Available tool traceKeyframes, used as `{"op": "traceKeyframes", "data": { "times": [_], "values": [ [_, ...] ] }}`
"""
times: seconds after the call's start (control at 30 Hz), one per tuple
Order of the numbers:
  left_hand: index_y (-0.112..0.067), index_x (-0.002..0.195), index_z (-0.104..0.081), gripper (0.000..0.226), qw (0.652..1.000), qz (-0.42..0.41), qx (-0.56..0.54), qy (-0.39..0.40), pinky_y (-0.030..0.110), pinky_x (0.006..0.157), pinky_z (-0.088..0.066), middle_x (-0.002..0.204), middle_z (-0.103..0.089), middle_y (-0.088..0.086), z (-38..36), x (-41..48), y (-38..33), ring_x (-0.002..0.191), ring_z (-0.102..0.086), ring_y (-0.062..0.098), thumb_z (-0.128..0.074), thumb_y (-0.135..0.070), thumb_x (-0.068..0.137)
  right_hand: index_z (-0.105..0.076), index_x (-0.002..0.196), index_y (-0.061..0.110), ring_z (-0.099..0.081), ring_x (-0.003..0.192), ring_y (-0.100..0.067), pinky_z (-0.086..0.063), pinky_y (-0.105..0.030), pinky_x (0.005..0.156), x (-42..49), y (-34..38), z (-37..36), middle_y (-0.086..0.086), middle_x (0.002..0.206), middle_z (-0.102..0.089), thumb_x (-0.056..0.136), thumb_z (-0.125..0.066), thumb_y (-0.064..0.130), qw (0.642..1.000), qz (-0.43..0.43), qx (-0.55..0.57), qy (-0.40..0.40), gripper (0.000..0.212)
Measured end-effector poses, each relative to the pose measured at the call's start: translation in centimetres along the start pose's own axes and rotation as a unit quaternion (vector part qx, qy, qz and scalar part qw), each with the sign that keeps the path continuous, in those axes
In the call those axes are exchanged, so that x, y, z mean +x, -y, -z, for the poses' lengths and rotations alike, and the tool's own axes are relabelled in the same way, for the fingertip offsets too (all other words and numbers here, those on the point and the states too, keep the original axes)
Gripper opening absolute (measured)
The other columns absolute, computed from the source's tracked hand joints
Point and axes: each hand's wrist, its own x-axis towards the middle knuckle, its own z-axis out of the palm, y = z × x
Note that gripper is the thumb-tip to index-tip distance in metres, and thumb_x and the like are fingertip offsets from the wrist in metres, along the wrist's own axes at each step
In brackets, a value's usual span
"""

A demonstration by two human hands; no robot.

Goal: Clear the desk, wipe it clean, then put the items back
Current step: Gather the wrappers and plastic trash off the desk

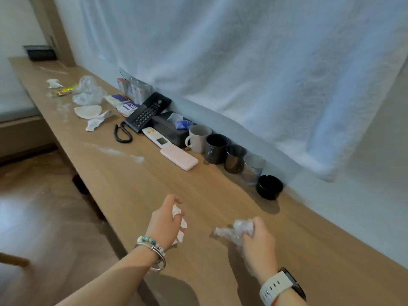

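My left hand [164, 221] grips a crumpled white tissue [180, 226] above the wooden desk [136, 186]. My right hand [257, 241] holds a scrunched clear plastic wrapper [234, 229] just over the desk top. Along the wall stand a black phone [146, 112], a white remote [155, 136], a pink flat case [178, 156], a white mug [197, 138], a dark mug [216, 147], two glasses [244, 163] and a black ashtray [269, 186]. White powder streaks [114, 151] lie on the desk.
Further left lie torn tissues [95, 123], a white shell-shaped piece [87, 111], clear plastic bags [88, 92], a yellow wrapper [65, 90] and small boxes [123, 102]. A black tissue box [170, 127] sits behind the remote. The desk's front edge drops to a wooden floor [44, 206].
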Motion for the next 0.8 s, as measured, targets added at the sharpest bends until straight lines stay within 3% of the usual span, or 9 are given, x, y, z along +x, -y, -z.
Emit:
{"op": "traceKeyframes", "data": {
  "times": [0.1,0.2,0.27,0.33,0.4,0.5,0.63,0.73,0.8],
  "values": [
    [-0.030,0.105,-0.048,0.020,0.999,-0.013,0.029,-0.005,0.035,0.046,-0.050,0.074,-0.064,0.006,4.6,2.3,1.7,0.054,-0.062,0.023,-0.042,-0.014,0.095,-0.039,0.079,0.017,-0.053,0.060,-0.025,-0.039,-0.032,0.051,-0.1,3.9,-4.8,-0.013,0.075,-0.059,0.088,-0.041,0.001,1.000,0.001,0.001,0.020,0.018],
    [-0.027,0.106,-0.047,0.010,0.992,-0.047,0.114,-0.006,0.030,0.050,-0.041,0.056,-0.054,-0.003,9.4,5.2,4.0,0.049,-0.053,0.015,-0.042,-0.027,0.097,-0.042,0.084,0.015,-0.051,0.064,-0.022,-0.038,-0.031,0.055,-0.3,8.8,-9.4,-0.010,0.077,-0.056,0.094,-0.037,0.005,0.999,0.027,0.018,0.018,0.015],
    [-0.028,0.101,-0.044,0.009,0.989,-0.048,0.137,-0.007,0.028,0.049,-0.034,0.058,-0.052,-0.006,11.8,6.7,4.7,0.054,-0.051,0.011,-0.038,-0.034,0.098,-0.044,0.087,0.011,-0.050,0.070,-0.022,-0.037,-0.032,0.060,0.1,11.0,-11.4,-0.009,0.081,-0.054,0.095,-0.038,0.011,0.999,0.034,0.014,0.021,0.010],
    [-0.026,0.093,-0.047,0.019,0.992,-0.035,0.122,0.015,0.030,0.058,-0.038,0.070,-0.055,-0.005,13.7,8.2,5.4,0.066,-0.054,0.015,-0.032,-0.037,0.098,-0.047,0.089,0.011,-0.051,0.078,-0.022,-0.041,-0.033,0.068,0.9,12.4,-13.3,-0.007,0.086,-0.054,0.095,-0.045,0.020,0.999,0.028,-0.007,0.028,0.012],
    [-0.028,0.084,-0.052,0.028,0.996,-0.022,0.070,0.043,0.032,0.066,-0.040,0.080,-0.054,-0.006,15.1,10.0,6.3,0.077,-0.052,0.018,-0.027,-0.035,0.093,-0.051,0.091,0.014,-0.053,0.084,-0.019,-0.044,-0.034,0.073,1.8,13.5,-14.9,-0.004,0.090,-0.055,0.094,-0.048,0.041,0.999,0.016,-0.027,0.038,0.027],
    [-0.030,0.080,-0.052,0.024,0.998,-0.020,0.044,0.042,0.031,0.065,-0.035,0.082,-0.050,-0.009,16.9,13.2,7.5,0.079,-0.047,0.018,-0.029,-0.027,0.087,-0.055,0.094,0.018,-0.054,0.093,-0.015,-0.045,-0.034,0.083,3.7,15.6,-16.9,0.002,0.094,-0.055,0.083,-0.028,0.069,0.998,0.008,-0.010,0.062,0.059],
    [-0.023,0.103,-0.052,0.025,0.997,-0.019,0.078,0.010,0.028,0.077,-0.039,0.102,-0.055,-0.004,19.0,17.8,8.5,0.094,-0.051,0.017,-0.041,-0.004,0.091,-0.050,0.082,0.016,-0.048,0.099,-0.015,-0.040,-0.039,0.097,7.1,18.5,-19.5,0.001,0.090,-0.051,0.099,-0.035,0.042,0.995,0.002,0.077,0.061,0.035],
    [-0.016,0.121,-0.048,0.032,0.996,-0.006,0.090,-0.020,0.023,0.086,-0.038,0.115,-0.050,-0.002,21.0,21.1,9.1,0.107,-0.050,0.016,-0.049,-0.007,0.090,-0.049,0.079,0.008,-0.049,0.074,-0.018,-0.042,-0.037,0.075,10.1,21.0,-22.0,-0.002,0.076,-0.050,0.098,-0.045,0.025,0.995,0.033,0.062,0.071,0.026],
    [-0.015,0.119,-0.049,0.032,0.995,-0.006,0.087,-0.044,0.021,0.085,-0.037,0.111,-0.050,-0.003,22.7,23.2,9.6,0.102,-0.049,0.013,-0.058,-0.012,0.088,-0.050,0.082,0.012,-0.050,0.073,-0.013,-0.041,-0.027,0.066,11.8,22.8,-24.0,-0.001,0.079,-0.052,0.096,-0.049,0.022,0.993,0.062,0.043,0.093,0.017]
  ]
}}
